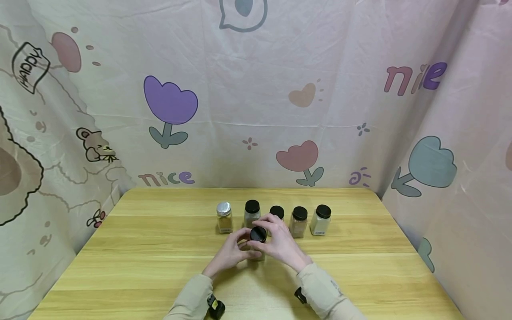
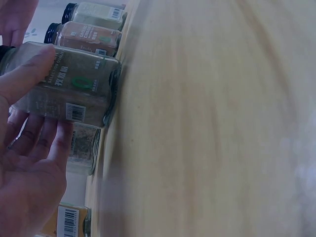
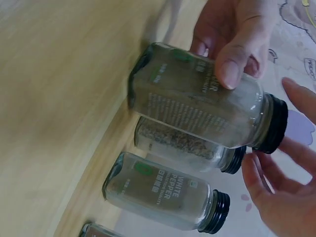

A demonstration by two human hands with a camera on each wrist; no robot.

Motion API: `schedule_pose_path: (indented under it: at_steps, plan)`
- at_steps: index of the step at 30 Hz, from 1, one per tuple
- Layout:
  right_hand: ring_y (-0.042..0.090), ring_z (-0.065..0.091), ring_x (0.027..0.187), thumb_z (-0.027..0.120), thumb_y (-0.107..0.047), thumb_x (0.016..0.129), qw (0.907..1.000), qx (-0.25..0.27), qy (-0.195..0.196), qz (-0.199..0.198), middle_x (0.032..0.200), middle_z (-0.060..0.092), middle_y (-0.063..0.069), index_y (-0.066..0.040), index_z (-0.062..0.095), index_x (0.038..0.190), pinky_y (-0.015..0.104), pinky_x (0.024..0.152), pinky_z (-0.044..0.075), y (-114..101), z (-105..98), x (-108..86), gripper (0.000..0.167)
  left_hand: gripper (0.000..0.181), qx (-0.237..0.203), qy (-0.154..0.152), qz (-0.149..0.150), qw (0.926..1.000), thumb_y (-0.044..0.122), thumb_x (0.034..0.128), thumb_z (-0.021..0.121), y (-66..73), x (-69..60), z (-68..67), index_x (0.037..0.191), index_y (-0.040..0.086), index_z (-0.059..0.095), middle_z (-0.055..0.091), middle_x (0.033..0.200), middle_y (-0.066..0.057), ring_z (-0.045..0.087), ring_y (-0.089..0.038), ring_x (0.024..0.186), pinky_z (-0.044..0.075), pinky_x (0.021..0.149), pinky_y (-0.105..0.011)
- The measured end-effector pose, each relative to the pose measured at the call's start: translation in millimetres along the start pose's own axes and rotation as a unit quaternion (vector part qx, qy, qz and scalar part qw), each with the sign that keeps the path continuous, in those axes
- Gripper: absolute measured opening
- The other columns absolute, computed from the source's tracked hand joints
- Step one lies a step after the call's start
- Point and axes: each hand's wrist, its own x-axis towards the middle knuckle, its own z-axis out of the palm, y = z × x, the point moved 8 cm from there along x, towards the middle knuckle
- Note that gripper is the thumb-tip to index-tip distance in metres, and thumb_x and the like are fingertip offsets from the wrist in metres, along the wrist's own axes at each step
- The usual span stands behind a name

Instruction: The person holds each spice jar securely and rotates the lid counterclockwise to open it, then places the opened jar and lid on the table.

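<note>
A glass spice jar [image 1: 258, 254] with grey-brown powder stands upright between the hands. In the left wrist view its label and barcode face the camera. My left hand [image 1: 234, 253] grips the jar's body, thumb on one side and fingers on the other. The fingers of my right hand [image 1: 280, 240] curl around its black cap [image 3: 272, 123]; whether the thumb touches the cap, I cannot tell. Just behind are a jar of coarse speckled seasoning [image 3: 177, 140] and a white pepper jar [image 3: 158, 192]. Whether the held jar's base touches the table is unclear.
On the wooden table [image 1: 160, 249], several jars stand in a row behind the hands. A silver-capped jar of yellow powder [image 1: 224, 218] is leftmost. To the right stand a brown-powder jar [image 1: 298, 222] and a pale-powder jar [image 1: 320, 220]. A printed curtain [image 1: 240, 89] hangs behind.
</note>
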Motion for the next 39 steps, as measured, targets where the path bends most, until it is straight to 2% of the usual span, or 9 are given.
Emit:
schedule_pose_path:
  at_steps: [5,9,15,19,23,26,29,36,39]
  plan:
    - [0.014,0.056,0.092,0.089,-0.03,0.076,0.9992,-0.029,0.025,-0.007,0.102,0.064,0.002,-0.003,0.075,0.11,0.026,0.076,0.05,-0.5,0.2,0.4,0.045,0.047,0.001,0.004,-0.013,0.9999,0.012,0.0804,0.085,-0.4,-0.9,-1.4,0.121,0.005,0.062,0.066,0.123,-0.014,0.062,-0.006,0.109,0.053,0.103,-0.02]
    - [0.015,0.058,0.09,0.088,-0.027,0.077,0.9991,-0.036,0.018,-0.012,0.101,0.065,0.003,-0.003,0.075,0.108,0.025,0.074,0.049,-1.8,1.1,1.6,0.041,0.047,0.001,0.001,-0.009,1.0,0.011,0.0811,0.084,0.2,0.2,-0.8,0.122,0.004,0.062,0.066,0.123,-0.015,0.063,-0.01,0.111,0.053,0.106,-0.024]
    - [0.022,0.063,0.104,0.085,-0.017,0.08,0.9998,0.001,-0.022,-0.003,0.112,0.068,0.005,-0.003,0.074,0.115,0.039,0.089,0.053,-1.1,1.3,2.5,0.039,0.047,0.003,0.0,0.001,1.0,0.012,0.0818,0.084,-0.8,1.7,0.0,0.122,0.001,0.061,0.066,0.123,-0.018,0.063,-0.018,0.116,0.052,0.109,-0.03]
    - [0.024,0.062,0.111,0.084,-0.018,0.081,0.999,0.019,-0.04,0.009,0.119,0.067,0.006,-0.004,0.072,0.12,0.046,0.094,0.051,1.8,2.2,1.0,0.043,0.048,0.004,-0.001,0.002,1.0,0.012,0.0814,0.084,-0.8,1.0,-0.1,0.122,0.002,0.061,0.066,0.122,-0.017,0.063,-0.015,0.114,0.052,0.109,-0.031]
    - [0.022,0.061,0.109,0.087,-0.023,0.079,0.9997,0.001,-0.013,-0.018,0.116,0.068,0.005,-0.003,0.072,0.12,0.041,0.092,0.054,0.1,1.2,1.1,0.048,0.047,-0.002,-0.002,0.0,1.0,0.011,0.0809,0.084,-0.1,0.4,-0.6,0.121,0.003,0.062,0.066,0.122,-0.016,0.063,-0.009,0.11,0.053,0.106,-0.024]
    - [0.018,0.06,0.102,0.089,-0.028,0.077,0.9985,-0.023,0.02,-0.046,0.108,0.068,0.004,-0.003,0.074,0.113,0.032,0.084,0.057,-3.3,0.0,1.0,0.046,0.047,-0.008,-0.003,-0.002,1.0,0.011,0.0806,0.085,0.2,0.0,-0.9,0.121,0.004,0.062,0.066,0.123,-0.016,0.062,-0.006,0.109,0.054,0.102,-0.019]
    - [0.016,0.059,0.096,0.089,-0.028,0.076,0.9967,-0.041,0.038,-0.059,0.102,0.067,0.002,-0.004,0.076,0.107,0.028,0.078,0.055,-5.5,-0.1,0.9,0.042,0.047,-0.008,-0.002,-0.003,1.0,0.011,0.0807,0.084,0.4,-0.4,-0.9,0.121,0.004,0.062,0.066,0.123,-0.016,0.062,-0.005,0.109,0.054,0.102,-0.018]
    - [0.021,0.063,0.104,0.086,-0.017,0.079,0.9993,-0.016,0.007,-0.034,0.109,0.069,0.004,-0.004,0.076,0.109,0.041,0.088,0.053,-5.0,1.7,1.3,0.034,0.047,-0.004,-0.003,0.007,1.0,0.01,0.082,0.083,0.8,0.4,0.1,0.122,0.001,0.061,0.065,0.123,-0.019,0.063,-0.017,0.116,0.053,0.108,-0.029]
    - [0.021,0.062,0.108,0.086,-0.017,0.079,0.9997,-0.005,-0.002,-0.024,0.112,0.069,0.004,-0.006,0.075,0.112,0.045,0.091,0.052,-3.8,1.4,0.4,0.037,0.047,-0.001,-0.004,0.009,0.9999,0.012,0.0823,0.083,0.3,0.7,0.7,0.122,0.0,0.061,0.065,0.123,-0.02,0.063,-0.021,0.116,0.053,0.108,-0.029]
